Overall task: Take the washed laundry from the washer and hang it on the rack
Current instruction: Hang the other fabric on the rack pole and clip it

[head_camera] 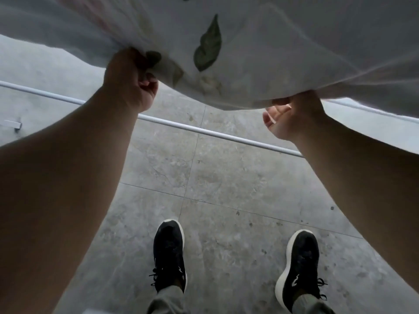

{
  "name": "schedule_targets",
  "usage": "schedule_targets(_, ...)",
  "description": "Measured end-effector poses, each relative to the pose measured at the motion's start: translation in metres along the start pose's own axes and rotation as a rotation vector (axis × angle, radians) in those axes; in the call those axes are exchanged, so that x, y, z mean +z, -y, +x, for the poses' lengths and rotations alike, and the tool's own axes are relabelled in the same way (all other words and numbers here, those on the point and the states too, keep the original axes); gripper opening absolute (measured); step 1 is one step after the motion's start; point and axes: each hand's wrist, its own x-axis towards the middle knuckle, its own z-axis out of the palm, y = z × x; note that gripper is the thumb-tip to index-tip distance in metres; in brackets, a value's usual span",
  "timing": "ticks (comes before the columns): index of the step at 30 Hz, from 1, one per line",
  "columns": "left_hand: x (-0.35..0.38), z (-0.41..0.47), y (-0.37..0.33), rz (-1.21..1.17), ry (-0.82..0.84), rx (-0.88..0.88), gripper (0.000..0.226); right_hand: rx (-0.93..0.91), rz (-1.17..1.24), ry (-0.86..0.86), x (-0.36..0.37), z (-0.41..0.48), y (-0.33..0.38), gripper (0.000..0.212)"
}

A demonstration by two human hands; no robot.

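Observation:
A large white sheet (260,48) printed with green leaves fills the top of the view, stretched out in front of me. My left hand (131,80) grips a bunched fold of its lower edge. My right hand (292,114) holds the same edge further right, thumb under the cloth. A thin white rack bar (204,130) runs diagonally below the sheet, from upper left to lower right, passing behind both forearms. The washer is not in view.
Grey stone floor tiles (215,177) lie below. My two feet in black shoes with white soles (170,252) stand at the bottom. A small metal bracket (13,124) shows at the left edge.

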Motion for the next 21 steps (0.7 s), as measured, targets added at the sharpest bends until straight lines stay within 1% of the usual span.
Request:
schedule_targets(1,0.001,-0.008,-0.002,-0.010,0.005,-0.015,0.025,0.054,-0.083,0.067,0.013,-0.001,-0.015,0.013)
schedule_targets(3,0.000,-0.014,-0.003,-0.032,0.009,-0.025,0.018,0.146,-0.163,0.210,0.045,-0.014,-0.038,0.027)
schedule_targets(5,-0.001,-0.015,-0.004,-0.049,-0.018,-0.054,0.020,0.161,-0.145,0.330,0.080,-0.023,-0.053,0.027)
schedule_targets(6,-0.001,-0.015,-0.004,-0.032,-0.029,-0.073,0.019,0.150,-0.123,0.333,0.094,-0.024,-0.056,0.027)
schedule_targets(7,-0.002,-0.017,-0.004,0.005,-0.043,-0.089,0.017,0.142,-0.091,0.304,0.108,-0.025,-0.058,0.027)
schedule_targets(9,-0.005,-0.025,-0.004,0.055,-0.029,-0.143,0.016,0.107,-0.039,0.188,0.122,-0.021,-0.059,0.026)
schedule_targets(11,-0.018,-0.025,-0.012,0.040,-0.008,-0.149,0.017,0.084,-0.063,0.064,0.126,-0.018,-0.063,0.023)
schedule_targets(12,-0.026,-0.022,-0.019,-0.023,0.030,-0.127,0.020,0.069,-0.086,0.023,0.124,-0.017,-0.064,0.022)
schedule_targets(14,-0.046,-0.012,-0.041,-0.189,0.129,-0.023,0.038,0.036,-0.120,-0.043,0.123,-0.017,-0.067,0.022)
schedule_targets(16,-0.067,-0.002,-0.068,-0.354,0.190,0.077,0.040,0.016,-0.115,-0.079,0.129,-0.017,-0.069,0.025)
schedule_targets(17,-0.071,0.002,-0.075,-0.368,0.200,0.102,0.046,0.010,-0.118,-0.096,0.131,-0.015,-0.067,0.026)
schedule_targets(18,-0.077,0.007,-0.081,-0.337,0.171,0.103,0.054,0.008,-0.120,-0.112,0.134,-0.013,-0.067,0.026)
schedule_targets(19,-0.083,0.011,-0.086,-0.315,0.136,0.108,0.056,0.009,-0.115,-0.120,0.139,-0.013,-0.068,0.025)
schedule_targets(21,-0.090,0.013,-0.088,-0.279,0.132,0.132,0.046,0.015,-0.082,-0.129,0.149,-0.014,-0.075,0.021)
